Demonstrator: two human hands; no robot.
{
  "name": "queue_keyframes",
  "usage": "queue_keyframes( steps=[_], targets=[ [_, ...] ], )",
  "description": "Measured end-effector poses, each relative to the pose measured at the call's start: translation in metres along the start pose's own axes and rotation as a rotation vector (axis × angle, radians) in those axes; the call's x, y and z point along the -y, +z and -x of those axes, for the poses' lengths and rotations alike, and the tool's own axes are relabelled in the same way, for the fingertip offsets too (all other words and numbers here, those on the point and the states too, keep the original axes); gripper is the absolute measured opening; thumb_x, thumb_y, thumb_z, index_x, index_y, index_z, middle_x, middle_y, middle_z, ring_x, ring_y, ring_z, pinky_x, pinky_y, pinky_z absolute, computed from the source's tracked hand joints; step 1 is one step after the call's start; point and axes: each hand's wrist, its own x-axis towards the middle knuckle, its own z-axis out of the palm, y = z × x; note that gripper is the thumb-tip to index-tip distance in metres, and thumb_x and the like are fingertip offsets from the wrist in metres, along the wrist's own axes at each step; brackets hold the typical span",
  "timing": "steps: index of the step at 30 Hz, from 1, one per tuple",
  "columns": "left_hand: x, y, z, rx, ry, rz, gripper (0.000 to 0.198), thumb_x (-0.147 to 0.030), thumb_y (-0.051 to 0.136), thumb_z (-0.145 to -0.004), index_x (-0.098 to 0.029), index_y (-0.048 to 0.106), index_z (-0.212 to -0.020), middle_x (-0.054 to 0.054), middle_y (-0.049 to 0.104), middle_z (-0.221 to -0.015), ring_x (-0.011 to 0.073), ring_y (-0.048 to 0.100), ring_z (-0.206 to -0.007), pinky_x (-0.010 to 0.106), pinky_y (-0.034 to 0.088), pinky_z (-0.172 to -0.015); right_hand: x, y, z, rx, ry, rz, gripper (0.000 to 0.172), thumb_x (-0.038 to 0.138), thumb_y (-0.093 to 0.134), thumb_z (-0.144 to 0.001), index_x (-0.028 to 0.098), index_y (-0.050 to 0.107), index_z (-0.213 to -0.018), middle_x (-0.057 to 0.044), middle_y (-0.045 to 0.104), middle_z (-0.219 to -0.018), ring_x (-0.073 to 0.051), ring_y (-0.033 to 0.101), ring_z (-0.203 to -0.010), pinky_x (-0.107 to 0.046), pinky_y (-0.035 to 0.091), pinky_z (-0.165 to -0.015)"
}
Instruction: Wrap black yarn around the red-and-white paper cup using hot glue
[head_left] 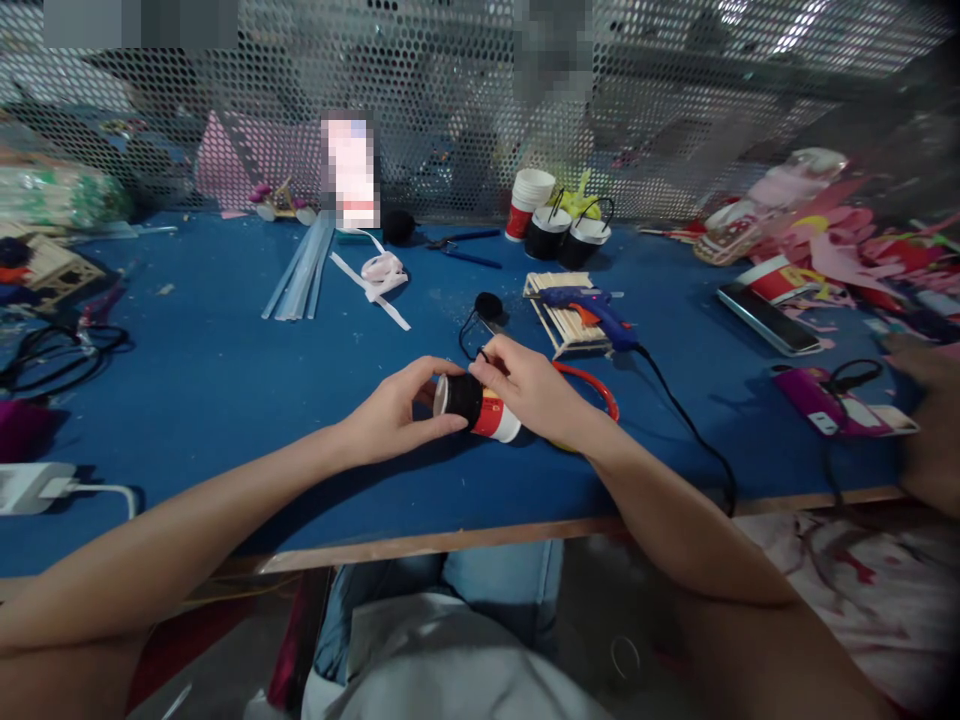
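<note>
Right now the cup (491,412) is between the two hands, just above or resting on the tabletop (225,400); which of the two cannot be told. It lies on its side with its long axis running roughly left to right, the white rim at the right end slightly nearer the person. Black cord (462,345) covers the left part of it, while the red and white wall is bare toward the right.

The left hand (397,412) is curved wide around the black end, fingers on the far side and thumb on the near side, so it appears to carry the grip on the cup. The right hand (529,385) reaches over the red part, thumb and forefinger closed together at the edge of the black covering, seemingly pinching the cord.

From those fingertips the loose cord loops away to a dark ball (488,305) straight beyond the cup, so the right hand is the nearer one to it. The line from ball to fingertips thus crosses the cup's axis rather than following it. Off to the right, a glue gun (592,308) lies on a stick frame (564,325), apart from both hands.
</note>
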Motion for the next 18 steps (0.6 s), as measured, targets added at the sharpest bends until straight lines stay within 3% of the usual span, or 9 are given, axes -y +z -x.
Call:
queue_keyframes(
  steps=[7,14,18],
  targets=[
    [-0.003,-0.003,0.000,0.037,0.134,-0.146,0.044,-0.031,0.063,-0.079,-0.016,0.045,-0.116,0.011,0.053,-0.110,0.0206,0.055,-0.100,0.036,0.049,-0.087,-0.005,-0.007,-0.009,-0.096,-0.058,-0.151,0.023,0.037,0.054,-0.082,0.018,0.048,-0.070,0.003,0.049,-0.065,-0.010,0.043,-0.061,-0.024,0.034,-0.058],
    [-0.011,-0.005,0.003,0.149,0.215,-0.377,0.056,-0.034,0.055,-0.085,-0.022,0.029,-0.134,0.013,0.046,-0.118,0.0240,0.049,-0.110,0.042,0.046,-0.093,-0.003,-0.006,-0.023,-0.011,-0.075,-0.221,0.024,0.038,0.057,-0.079,0.018,0.050,-0.070,0.004,0.047,-0.061,-0.009,0.040,-0.057,-0.024,0.035,-0.055],
    [-0.012,-0.003,0.004,0.164,0.231,-0.437,0.056,-0.033,0.055,-0.085,-0.022,0.030,-0.134,0.013,0.042,-0.122,0.0258,0.046,-0.117,0.043,0.044,-0.097,-0.005,0.000,-0.028,0.059,-0.050,-0.252,0.025,0.039,0.059,-0.077,0.016,0.053,-0.068,0.003,0.051,-0.062,-0.009,0.043,-0.058,-0.023,0.035,-0.055]
  ],
)
